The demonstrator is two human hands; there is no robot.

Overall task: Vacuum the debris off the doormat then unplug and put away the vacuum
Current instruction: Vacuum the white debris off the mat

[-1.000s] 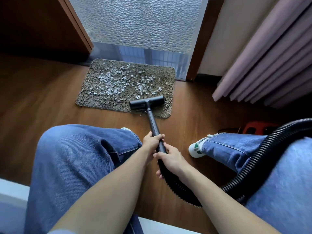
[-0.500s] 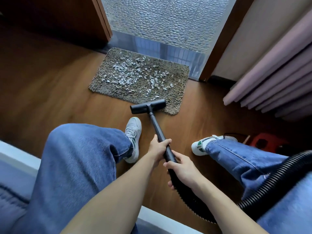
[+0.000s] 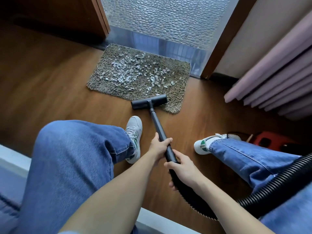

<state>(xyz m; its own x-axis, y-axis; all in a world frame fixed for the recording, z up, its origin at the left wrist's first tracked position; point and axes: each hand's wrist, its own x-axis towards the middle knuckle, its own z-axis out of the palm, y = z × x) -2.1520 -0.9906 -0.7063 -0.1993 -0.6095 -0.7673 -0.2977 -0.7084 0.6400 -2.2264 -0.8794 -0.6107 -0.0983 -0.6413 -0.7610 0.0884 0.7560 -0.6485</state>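
Note:
A shaggy grey-brown doormat (image 3: 179,85) lies on the wooden floor before a glass door, strewn with pale paper scraps (image 3: 128,71). The black vacuum head (image 3: 149,101) sits at the mat's near edge, half on the mat and half on the floor. Its black wand (image 3: 157,125) runs back toward me. My left hand (image 3: 159,146) grips the wand. Just behind it my right hand (image 3: 184,171) holds the wand's end where the ribbed hose (image 3: 278,184) begins. The hose curves off to the right over my right leg.
My jeans-clad legs (image 3: 76,157) and white sneakers (image 3: 134,134) flank the wand. A red vacuum body (image 3: 268,140) sits behind my right foot. Pink curtains (image 3: 273,81) hang at right. A dark wooden door (image 3: 55,17) stands at the upper left.
The vacuum head has been drawn back from well on the mat to its near edge. The view has tilted, bringing my left foot into sight. Both hands keep their hold.

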